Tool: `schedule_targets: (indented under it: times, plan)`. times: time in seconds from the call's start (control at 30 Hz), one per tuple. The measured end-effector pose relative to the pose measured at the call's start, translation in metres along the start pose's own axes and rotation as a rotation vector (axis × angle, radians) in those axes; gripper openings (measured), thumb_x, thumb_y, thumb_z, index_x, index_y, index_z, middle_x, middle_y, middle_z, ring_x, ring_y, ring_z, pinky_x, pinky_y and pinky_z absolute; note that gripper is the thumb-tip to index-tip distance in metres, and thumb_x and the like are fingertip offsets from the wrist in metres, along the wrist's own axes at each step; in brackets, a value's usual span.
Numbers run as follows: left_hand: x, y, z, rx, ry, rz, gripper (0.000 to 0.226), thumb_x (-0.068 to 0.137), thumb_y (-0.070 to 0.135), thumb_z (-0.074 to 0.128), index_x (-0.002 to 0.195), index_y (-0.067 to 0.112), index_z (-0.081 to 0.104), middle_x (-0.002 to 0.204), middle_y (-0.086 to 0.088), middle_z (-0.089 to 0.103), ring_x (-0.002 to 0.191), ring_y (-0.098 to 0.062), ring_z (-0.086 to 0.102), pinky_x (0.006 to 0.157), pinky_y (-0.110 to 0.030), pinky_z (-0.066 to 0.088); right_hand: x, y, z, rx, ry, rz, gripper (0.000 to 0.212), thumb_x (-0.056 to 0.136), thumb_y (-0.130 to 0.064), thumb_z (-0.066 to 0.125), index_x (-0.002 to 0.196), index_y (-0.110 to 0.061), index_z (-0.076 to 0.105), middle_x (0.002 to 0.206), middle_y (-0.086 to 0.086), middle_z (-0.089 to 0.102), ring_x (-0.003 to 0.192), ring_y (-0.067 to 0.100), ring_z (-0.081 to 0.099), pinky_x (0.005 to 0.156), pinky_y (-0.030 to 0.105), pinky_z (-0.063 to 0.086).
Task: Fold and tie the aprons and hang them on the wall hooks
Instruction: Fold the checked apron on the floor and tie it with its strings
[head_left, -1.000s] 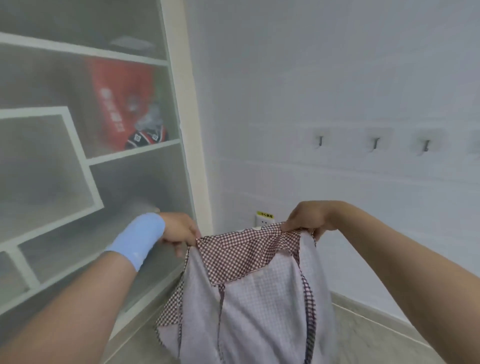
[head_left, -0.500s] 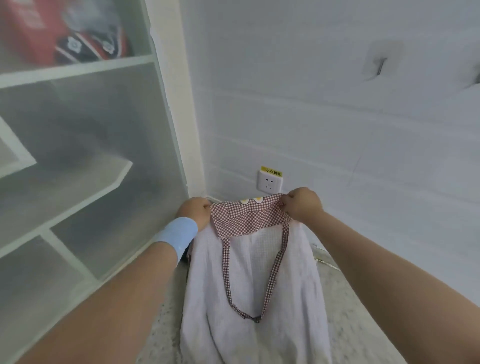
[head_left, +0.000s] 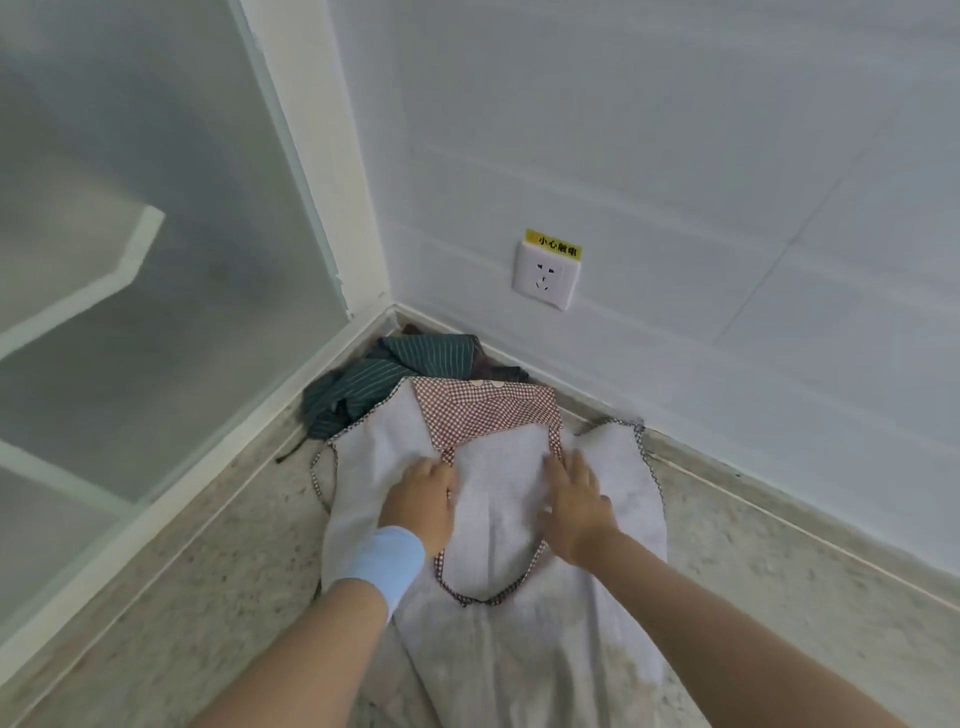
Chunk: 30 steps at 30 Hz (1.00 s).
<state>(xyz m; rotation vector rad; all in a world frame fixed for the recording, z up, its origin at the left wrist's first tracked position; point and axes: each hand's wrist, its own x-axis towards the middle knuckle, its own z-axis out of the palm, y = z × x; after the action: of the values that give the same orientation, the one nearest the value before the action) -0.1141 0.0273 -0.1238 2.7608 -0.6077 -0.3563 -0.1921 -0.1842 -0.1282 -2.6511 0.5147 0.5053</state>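
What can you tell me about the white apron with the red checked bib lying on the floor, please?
The apron is soft white cloth with a red-and-white checked bib, a matching neck strap looped down over its body, and checked edging. It lies spread out, slightly creased, on the speckled floor in the corner, its top edge against a crumpled green striped cloth. The left hand and right hand press on it, palms down.

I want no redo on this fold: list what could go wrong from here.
1. The checked neck strap lies looped across the white apron under the left hand and right hand; it could get folded inside.
2. The apron's top edge overlaps the green striped heap; pulling may drag that along.
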Motion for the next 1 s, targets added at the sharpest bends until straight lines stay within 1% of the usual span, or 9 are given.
schedule_targets:
  times: [0.13,0.23,0.33,0.47,0.53,0.63,0.8,0.9,1.0]
  plan:
    - [-0.031,-0.001,0.038,0.073,0.167,0.123,0.014,0.082,0.025,0.06,0.095,0.023,0.057,0.099,0.005,0.052,0.093,-0.019,0.051,0.079,-0.033,0.048,-0.032,0.02,0.036,-0.05,0.208,0.026,0.064,0.096,-0.029,0.044,0.153,-0.025,0.016,0.156,0.012,0.02,0.141,0.03,0.024,0.108,0.046,0.035]
    - [-0.043,0.003,0.056,0.076,-0.083,0.112,0.051,0.084,0.038,0.054,0.133,0.031,0.043,0.131,0.007,0.038,0.124,-0.02,0.036,0.104,-0.035,0.037,-0.038,0.051,0.063,-0.152,-0.014,0.034,0.065,0.101,-0.054,0.024,0.156,-0.034,-0.004,0.165,0.007,-0.007,0.152,0.026,-0.003,0.114,0.056,0.021]
    - [-0.037,0.006,0.063,0.112,-0.322,0.067,0.069,0.088,0.04,0.051,0.15,0.032,0.021,0.148,0.007,0.023,0.138,-0.023,0.02,0.115,-0.037,0.024,-0.033,0.085,0.067,-0.334,-0.127,0.08,0.064,0.099,-0.057,0.016,0.154,-0.038,-0.011,0.165,0.002,-0.02,0.153,0.021,-0.011,0.114,0.062,0.014]
    - [-0.021,0.019,0.044,0.096,-0.112,0.12,0.043,0.093,0.025,0.051,0.135,0.026,0.046,0.128,0.002,0.048,0.117,-0.022,0.049,0.094,-0.033,0.044,-0.025,0.077,0.035,-0.308,-0.041,0.045,0.054,0.099,-0.039,0.033,0.151,-0.026,0.025,0.16,0.007,0.022,0.147,0.028,0.023,0.113,0.048,0.026]
    - [-0.012,0.03,0.028,0.047,0.116,0.136,0.022,0.094,0.019,0.051,0.116,0.022,0.056,0.111,0.002,0.054,0.096,-0.021,0.056,0.07,-0.032,0.045,-0.015,0.059,0.019,-0.231,0.115,-0.004,0.045,0.098,-0.029,0.039,0.142,-0.021,0.04,0.145,0.005,0.043,0.131,0.026,0.042,0.104,0.041,0.036]
    - [0.008,0.041,0.009,-0.127,0.254,-0.069,0.013,0.096,0.029,0.052,0.101,0.018,0.049,0.106,0.001,0.05,0.088,-0.021,0.053,0.061,-0.033,0.042,0.009,0.03,-0.002,0.058,0.199,-0.075,0.038,0.099,-0.024,0.042,0.136,-0.018,0.048,0.134,0.007,0.048,0.118,0.026,0.05,0.095,0.041,0.045]
    - [0.045,0.044,-0.012,-0.544,0.084,-0.685,0.056,0.087,0.037,0.069,0.125,0.005,0.042,0.109,-0.008,0.056,0.098,-0.035,0.061,0.068,-0.036,0.047,0.064,-0.004,-0.024,0.598,0.09,0.162,0.052,0.102,-0.035,0.043,0.151,-0.02,0.034,0.147,0.011,0.046,0.124,0.032,0.052,0.103,0.043,0.046]
    - [0.055,0.031,-0.017,-0.592,-0.032,-0.667,0.022,0.085,0.024,0.067,0.098,0.007,0.069,0.095,-0.009,0.071,0.086,-0.031,0.067,0.062,-0.033,0.051,0.083,-0.01,-0.036,0.745,-0.052,0.304,0.065,0.101,-0.033,0.049,0.156,-0.009,0.022,0.148,0.014,0.046,0.127,0.033,0.051,0.099,0.037,0.046]
    - [0.055,0.022,-0.025,-0.645,-0.057,-0.579,0.015,0.088,0.017,0.06,0.082,0.021,0.073,0.09,-0.001,0.071,0.088,-0.026,0.066,0.077,-0.031,0.051,0.088,-0.005,-0.041,0.749,-0.023,0.358,0.04,0.097,-0.031,0.057,0.129,-0.008,0.053,0.117,0.015,0.063,0.099,0.029,0.063,0.083,0.039,0.054]
